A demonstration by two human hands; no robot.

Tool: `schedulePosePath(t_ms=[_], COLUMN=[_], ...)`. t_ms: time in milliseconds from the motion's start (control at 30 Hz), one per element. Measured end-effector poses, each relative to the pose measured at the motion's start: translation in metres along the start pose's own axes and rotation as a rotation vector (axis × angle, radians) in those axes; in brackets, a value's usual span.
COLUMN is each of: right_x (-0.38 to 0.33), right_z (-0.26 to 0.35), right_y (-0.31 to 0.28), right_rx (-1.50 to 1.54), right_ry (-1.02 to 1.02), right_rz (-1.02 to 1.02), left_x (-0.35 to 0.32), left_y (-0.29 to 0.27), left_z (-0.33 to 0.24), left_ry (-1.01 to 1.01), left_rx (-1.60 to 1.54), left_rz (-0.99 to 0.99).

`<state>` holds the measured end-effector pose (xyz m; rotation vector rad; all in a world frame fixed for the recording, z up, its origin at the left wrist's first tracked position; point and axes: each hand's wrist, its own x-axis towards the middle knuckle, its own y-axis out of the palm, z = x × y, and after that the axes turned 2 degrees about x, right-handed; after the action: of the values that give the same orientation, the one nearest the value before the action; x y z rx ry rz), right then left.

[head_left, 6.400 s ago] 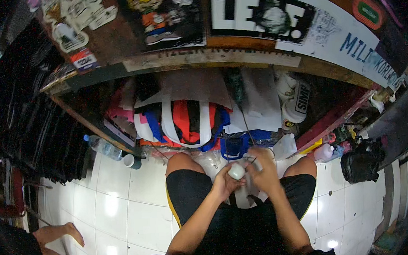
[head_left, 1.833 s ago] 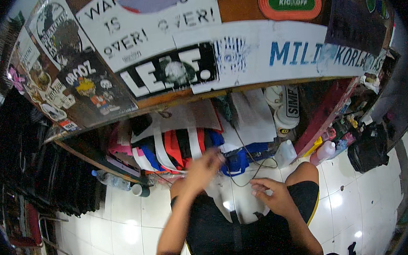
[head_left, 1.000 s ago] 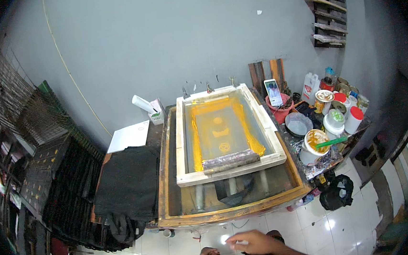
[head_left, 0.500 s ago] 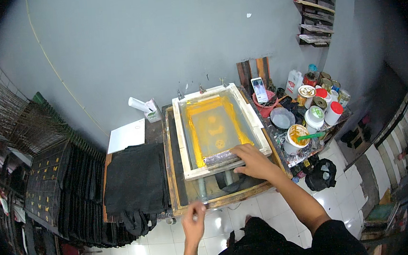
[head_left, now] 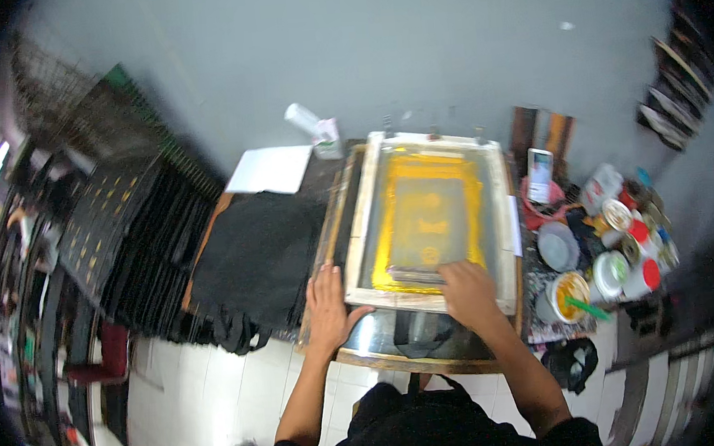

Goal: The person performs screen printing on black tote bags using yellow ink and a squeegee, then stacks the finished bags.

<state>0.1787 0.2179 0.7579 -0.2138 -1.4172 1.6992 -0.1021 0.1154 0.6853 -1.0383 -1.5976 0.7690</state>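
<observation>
A screen-printing frame (head_left: 505,288) with pale wooden sides lies over the worktable (head_left: 456,362), its mesh (head_left: 406,211) ringed with yellow ink. Along the mesh's near end rests a squeegee (head_left: 414,275). My right hand (head_left: 468,294) is closed over the squeegee's right end, its fingers curled and partly hidden. My left hand (head_left: 327,305) is open, fingers stretched forward on the table's left edge, thumb pointing toward the frame's near left corner. From under the frame's near side shows a black fabric strap (head_left: 420,335).
Left of the frame lies a stack of black fabric bags (head_left: 254,252), with a white sheet (head_left: 269,170) behind. To the right are an ink tub (head_left: 560,299) with a green stick, several lidded pots, a grey bowl (head_left: 558,247) and a propped phone (head_left: 540,171). Clamps (head_left: 431,121) stand at the frame's far end.
The view has swung left. My left hand has come up from below the table's front edge to its left side. My right hand has curled around the squeegee's end.
</observation>
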Motion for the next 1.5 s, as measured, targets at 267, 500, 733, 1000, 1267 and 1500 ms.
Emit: schedulePosePath(t_ms=[267,500,733,1000,1267,1500], right_x=[0.019,0.133,0.202,0.242,0.259,0.253], right_z=[0.007,0.005,-0.028,-0.062,-0.068,-0.083], right_y=[-0.065,-0.156,-0.195,-0.224,-0.241,-0.246], right_rx=[0.038,-0.087,0.038,0.0,0.056,0.035], right_ry=[-0.103,-0.17,0.082,0.042,0.075,0.149], right_rz=[-0.392,-0.556,-0.53,-0.45,-0.415,-0.405], left_x=[0.048,0.133,0.077,0.047,0.115,0.121], left_y=[-0.032,-0.04,-0.016,-0.042,-0.11,-0.026], left_z=[-0.024,-0.016,0.083,0.241,0.421,0.283], left_ry=[-0.026,-0.349,-0.855,-0.809,-1.05,-0.509], left_rx=[-0.324,-0.556,-0.535,-0.867,-0.36,-0.211], left_rz=[-0.423,-0.023,0.324,-0.443,-0.601,-0.116])
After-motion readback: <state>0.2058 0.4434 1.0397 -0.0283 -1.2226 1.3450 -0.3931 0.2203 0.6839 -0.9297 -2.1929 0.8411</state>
